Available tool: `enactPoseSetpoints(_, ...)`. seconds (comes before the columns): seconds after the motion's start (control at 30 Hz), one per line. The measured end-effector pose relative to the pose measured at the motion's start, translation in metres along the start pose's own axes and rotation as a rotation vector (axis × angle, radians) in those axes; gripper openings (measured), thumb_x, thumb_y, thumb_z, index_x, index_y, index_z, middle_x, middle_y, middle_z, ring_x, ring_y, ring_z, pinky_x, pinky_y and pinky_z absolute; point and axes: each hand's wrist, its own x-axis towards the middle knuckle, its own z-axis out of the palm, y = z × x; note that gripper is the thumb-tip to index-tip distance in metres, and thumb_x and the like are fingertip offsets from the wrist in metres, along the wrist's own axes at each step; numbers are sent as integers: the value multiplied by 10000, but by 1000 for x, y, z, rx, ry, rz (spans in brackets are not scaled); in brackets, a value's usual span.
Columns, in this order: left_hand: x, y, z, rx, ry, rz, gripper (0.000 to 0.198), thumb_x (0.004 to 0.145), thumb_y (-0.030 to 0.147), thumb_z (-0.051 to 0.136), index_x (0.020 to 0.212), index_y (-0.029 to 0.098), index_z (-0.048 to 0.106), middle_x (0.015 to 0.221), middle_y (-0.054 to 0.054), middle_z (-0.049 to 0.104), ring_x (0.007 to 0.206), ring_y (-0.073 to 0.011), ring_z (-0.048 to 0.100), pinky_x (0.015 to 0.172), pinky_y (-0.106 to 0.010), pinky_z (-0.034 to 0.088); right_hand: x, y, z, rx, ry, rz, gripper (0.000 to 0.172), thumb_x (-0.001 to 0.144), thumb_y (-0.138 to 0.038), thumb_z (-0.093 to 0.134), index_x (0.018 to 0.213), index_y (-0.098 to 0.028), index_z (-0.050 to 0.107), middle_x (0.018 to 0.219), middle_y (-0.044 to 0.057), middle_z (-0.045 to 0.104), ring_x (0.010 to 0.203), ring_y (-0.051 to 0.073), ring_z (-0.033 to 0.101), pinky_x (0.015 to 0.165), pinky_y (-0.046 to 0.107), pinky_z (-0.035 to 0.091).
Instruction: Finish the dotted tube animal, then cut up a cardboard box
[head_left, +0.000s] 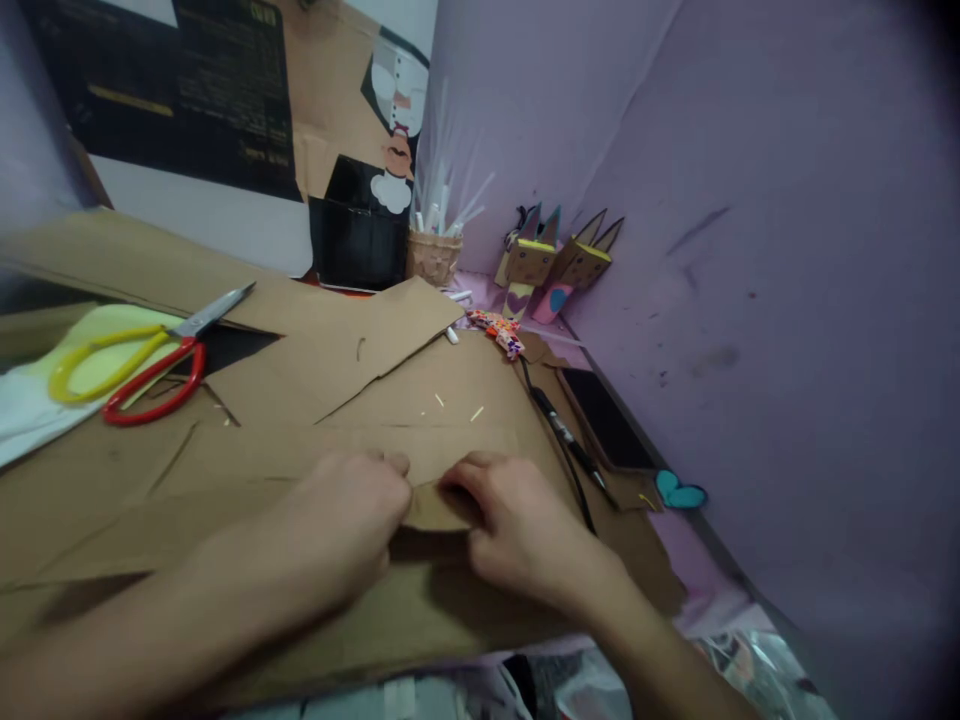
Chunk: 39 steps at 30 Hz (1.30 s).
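Observation:
Both of my hands grip the near edge of a strip of brown cardboard (439,508), a short span apart. My left hand (352,520) is closed on it, fingers curled over the edge. To its right, my right hand (510,515) pinches the same piece, thumb below and fingers above. The part between them is bent up a little, with a dark shadow under it. More flat cardboard (322,370) lies beneath and behind. Scissors (161,355) with one yellow and one red handle rest at the left, blades pointing away.
At the right lie a pen (570,435), a black cable, a dark phone (607,420) and a teal heart (680,490). Two cardboard figures (529,265) with pointed ears stand against the lilac wall (750,250). A basket (433,257) of white sticks and a black box (360,240) are behind.

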Motion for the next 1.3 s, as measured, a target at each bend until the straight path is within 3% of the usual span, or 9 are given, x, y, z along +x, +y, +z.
enactPoseSetpoints(0.13,5,-13,-15,-88,-59,19,262,619,95,449,724,196,667,744,-71,653,688,-221,598,563,-290,416,8,3,-22,46,-130,-46,388,616,-109,496,958,-185,663,908,57,686,833,182,599,686,236,393)
enactPoseSetpoints(0.23,2,-16,-14,-71,-32,33,255,603,88,449,696,197,660,730,-68,649,670,-213,596,536,-275,400,-4,12,-24,77,-79,-104,408,613,-94,493,979,-182,651,920,51,678,824,170,597,692,230,400)
enactPoseSetpoints(0.33,-3,-8,-3,28,74,54,270,561,75,463,718,171,660,779,-90,646,725,-239,596,608,-316,436,-26,26,-11,49,135,-69,426,591,-52,479,974,-159,633,966,70,641,888,183,568,776,260,400)
enactPoseSetpoints(0.5,-8,27,13,124,156,20,358,597,58,430,880,113,642,856,-137,608,771,-276,570,637,-397,479,-44,38,21,57,299,-70,584,513,9,439,1058,-156,569,1082,76,570,998,195,492,872,304,397)
enactPoseSetpoints(0.63,-1,46,26,141,211,110,494,583,64,433,1057,95,565,959,-135,567,846,-264,526,662,-381,488,-43,35,34,15,341,-37,588,507,14,423,1057,-148,552,1093,84,553,1013,210,465,906,341,395)
enactPoseSetpoints(0.87,0,47,49,239,288,160,475,718,67,350,1163,87,516,1003,-145,559,877,-254,502,685,-379,482,-49,25,43,-26,327,-23,626,497,-17,433,1104,-119,544,1134,100,543,1013,237,445,933,370,380)
enactPoseSetpoints(1.03,3,47,38,153,160,155,492,694,87,389,1164,111,530,1013,-140,574,892,-254,512,681,-362,487,-44,23,47,-116,258,-56,521,560,-52,447,1065,-90,574,1010,137,580,933,261,476,873,395,413)
enactPoseSetpoints(1.2,10,48,20,66,-5,109,485,594,113,470,1063,113,595,980,-132,595,865,-273,544,641,-354,490,-42,20,36,-9,242,-23,497,497,-87,467,972,-116,607,966,111,583,898,238,490,825,337,420)
enactPoseSetpoints(1.3,15,42,11,1,27,108,387,582,97,459,918,153,643,902,-102,625,801,-258,578,657,-350,476,-37,20,19,-11,181,26,444,521,-101,463,929,-135,635,898,98,611,854,224,524,762,311,420)
